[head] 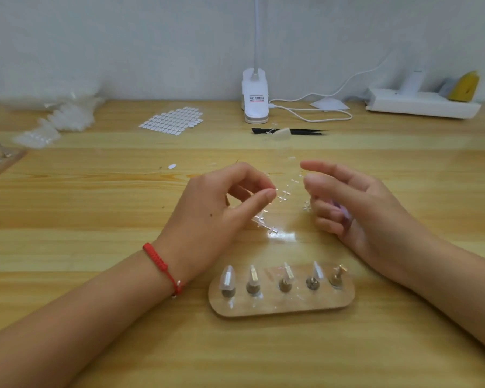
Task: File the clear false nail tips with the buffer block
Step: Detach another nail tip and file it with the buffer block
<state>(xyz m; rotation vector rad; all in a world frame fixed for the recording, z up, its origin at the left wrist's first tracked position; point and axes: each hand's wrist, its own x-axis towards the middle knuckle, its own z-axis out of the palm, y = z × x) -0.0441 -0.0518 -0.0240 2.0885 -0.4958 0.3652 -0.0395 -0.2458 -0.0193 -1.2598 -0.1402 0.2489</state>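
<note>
My left hand (221,211) pinches a clear strip of false nail tips (270,229) between thumb and forefinger, just above the table. My right hand (361,217) hovers to the right of it, thumb and forefinger loosely extended. Its lower fingers are curled round a small purple piece (340,210), seemingly the buffer block, which is mostly hidden in the palm. In front of both hands stands an oval wooden nail stand (280,309) with a row of metal pegs. Clear nail tips (228,278) sit on all but the bare rightmost brass peg (337,275).
A white clip lamp (254,99) with its cable stands at the back centre, black tweezers (305,132) in front of it. A sheet of adhesive tabs (171,121) and bags of nail tips (65,116) lie back left. A white power strip (420,105) sits back right.
</note>
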